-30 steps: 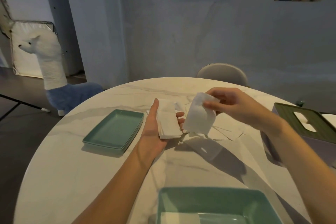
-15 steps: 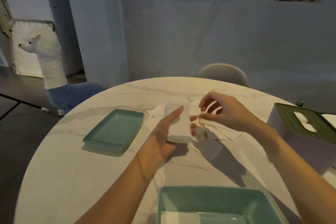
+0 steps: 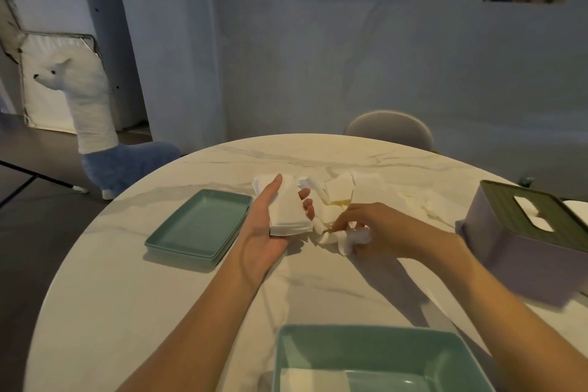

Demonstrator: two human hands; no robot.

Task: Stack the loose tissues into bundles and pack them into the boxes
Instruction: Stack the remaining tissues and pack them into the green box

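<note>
My left hand [image 3: 265, 232] lies palm up over the middle of the round marble table [image 3: 165, 293] and holds a small stack of folded white tissues [image 3: 288, 212], thumb on top. To its right, my right hand [image 3: 378, 227] is low on the table, fingers pinched on a crumpled loose tissue [image 3: 345, 237]. Several more loose tissues [image 3: 350, 189] lie scattered just beyond both hands. A lilac tissue box with a green slotted lid [image 3: 521, 232] stands at the right, white tissue showing in its slot.
A teal rectangular tray [image 3: 200, 226] sits left of my left hand. A second teal tray [image 3: 381, 356] lies at the near edge with a folded tissue in its corner. A grey chair back [image 3: 388, 129] stands behind the table. A plush llama [image 3: 95, 130] is on the floor at left.
My right hand laid its tissue on the stack in my left hand, then dropped to the table and took hold of another loose tissue. The left hand shifted slightly right with its stack.
</note>
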